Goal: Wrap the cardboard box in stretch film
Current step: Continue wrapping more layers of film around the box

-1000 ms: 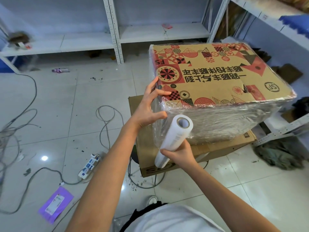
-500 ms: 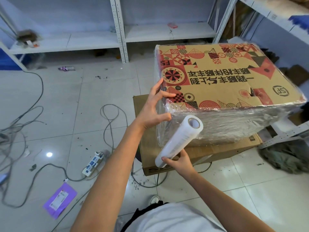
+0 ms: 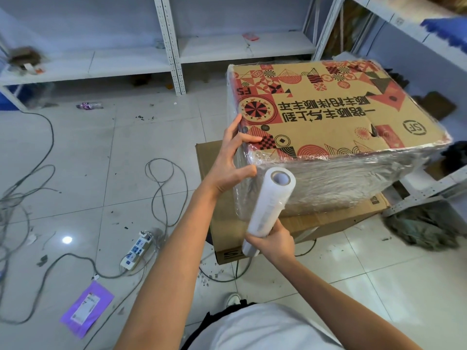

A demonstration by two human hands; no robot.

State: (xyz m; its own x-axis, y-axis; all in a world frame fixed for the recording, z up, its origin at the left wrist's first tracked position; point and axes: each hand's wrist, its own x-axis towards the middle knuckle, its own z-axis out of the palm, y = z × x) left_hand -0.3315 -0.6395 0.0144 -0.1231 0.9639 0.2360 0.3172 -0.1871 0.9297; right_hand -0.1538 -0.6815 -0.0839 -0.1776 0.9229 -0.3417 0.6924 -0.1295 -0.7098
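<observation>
A printed cardboard box (image 3: 336,114) with red and black patterns stands on a plain brown box (image 3: 326,221). Clear stretch film covers its sides and near face. My left hand (image 3: 232,160) presses on the box's near left corner, fingers spread over the top edge and thumb on the film-covered side. My right hand (image 3: 271,242) grips the lower end of a white stretch film roll (image 3: 269,205), which leans upward against the box's front left corner.
Grey cables (image 3: 161,188) and a power strip (image 3: 136,247) lie on the tiled floor at left, with a purple packet (image 3: 87,308) nearer me. White metal shelving (image 3: 174,51) runs along the back and right. A dark cloth heap (image 3: 424,228) lies at right.
The film roll has tilted more upright beside the box's corner, with my right hand staying on its lower end. My left hand has kept its place on the corner.
</observation>
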